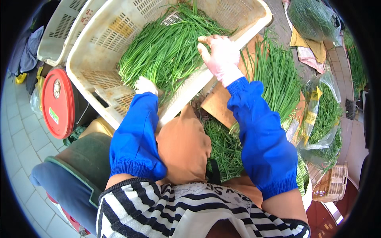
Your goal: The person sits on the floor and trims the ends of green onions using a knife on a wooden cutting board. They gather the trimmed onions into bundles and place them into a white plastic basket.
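Observation:
A cream plastic crate (187, 90) with slotted walls stands before me, holding a large loose pile of green chives (169, 50). My left hand (146, 85), in a thin whitish glove, is inside the crate against the pale ends of the chives. Its fingers are partly hidden, so I cannot tell whether it grips any stalks. My right hand (219, 56), also gloved, is over the crate's right rim beside the leaf tips. Its thumb and fingers are apart, with nothing visible between them. Blue sleeve covers reach up both forearms.
More chives (276, 77) lie on a brown board (218, 104) at right; others (223, 148) lie below it. Plastic bags of greens (324, 119) stand farther right. At left are a red-lidded bucket (58, 104), a green tub (86, 157) and another crate (59, 32).

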{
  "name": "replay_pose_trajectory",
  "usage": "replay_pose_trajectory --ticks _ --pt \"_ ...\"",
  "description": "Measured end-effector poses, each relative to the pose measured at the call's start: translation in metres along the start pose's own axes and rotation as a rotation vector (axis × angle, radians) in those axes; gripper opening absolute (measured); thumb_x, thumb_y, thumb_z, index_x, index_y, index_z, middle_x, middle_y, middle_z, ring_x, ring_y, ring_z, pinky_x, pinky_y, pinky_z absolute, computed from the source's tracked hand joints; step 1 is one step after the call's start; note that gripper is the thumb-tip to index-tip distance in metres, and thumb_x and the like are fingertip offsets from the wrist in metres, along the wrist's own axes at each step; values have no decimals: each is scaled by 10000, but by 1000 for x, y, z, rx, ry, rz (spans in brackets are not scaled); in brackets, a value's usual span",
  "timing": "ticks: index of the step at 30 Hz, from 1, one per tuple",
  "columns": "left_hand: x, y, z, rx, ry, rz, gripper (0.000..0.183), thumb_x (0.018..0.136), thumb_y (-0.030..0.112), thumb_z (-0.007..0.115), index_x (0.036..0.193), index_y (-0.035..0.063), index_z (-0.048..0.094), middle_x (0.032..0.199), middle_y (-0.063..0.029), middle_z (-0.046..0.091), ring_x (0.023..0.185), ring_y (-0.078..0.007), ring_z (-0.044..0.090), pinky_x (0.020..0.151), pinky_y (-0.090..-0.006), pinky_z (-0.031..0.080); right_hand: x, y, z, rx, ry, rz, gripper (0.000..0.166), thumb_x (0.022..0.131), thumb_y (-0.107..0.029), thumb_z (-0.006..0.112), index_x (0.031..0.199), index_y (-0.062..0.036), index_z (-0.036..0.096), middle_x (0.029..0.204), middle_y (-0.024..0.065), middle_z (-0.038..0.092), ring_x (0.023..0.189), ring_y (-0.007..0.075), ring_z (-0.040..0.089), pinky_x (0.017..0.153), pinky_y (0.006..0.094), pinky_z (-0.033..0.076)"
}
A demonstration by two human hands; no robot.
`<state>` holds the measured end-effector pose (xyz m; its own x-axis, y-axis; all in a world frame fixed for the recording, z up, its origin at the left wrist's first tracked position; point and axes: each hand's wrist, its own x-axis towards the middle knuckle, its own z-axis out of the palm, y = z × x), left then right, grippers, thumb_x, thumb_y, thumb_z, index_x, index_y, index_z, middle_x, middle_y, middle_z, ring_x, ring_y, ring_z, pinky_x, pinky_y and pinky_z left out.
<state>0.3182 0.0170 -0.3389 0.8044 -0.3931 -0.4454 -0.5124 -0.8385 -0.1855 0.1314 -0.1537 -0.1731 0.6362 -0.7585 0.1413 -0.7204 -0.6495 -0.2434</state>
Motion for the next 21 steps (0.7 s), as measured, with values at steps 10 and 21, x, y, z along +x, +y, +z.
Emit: replay_pose_trajectory --ticks 10,21 --pt "59 -25 -36 -3 -357 341 450 687 274 742 1017 -13 637 1039 -221 633 980 -336 616 847 -394 479 -2 -2 -3 79 80 -38 224 811 -301 604 991 -186 670 880 59 634 867 248 577 769 367 461" --pt "169 -63 -101 -24 97 414 1186 492 437 876 1416 58 237 1359 -234 404 1264 -368 384 1042 -393 344 -2 1 0 121 182 -71 196 805 -264 617 970 -174 673 853 48 636 839 243 585 766 370 474"
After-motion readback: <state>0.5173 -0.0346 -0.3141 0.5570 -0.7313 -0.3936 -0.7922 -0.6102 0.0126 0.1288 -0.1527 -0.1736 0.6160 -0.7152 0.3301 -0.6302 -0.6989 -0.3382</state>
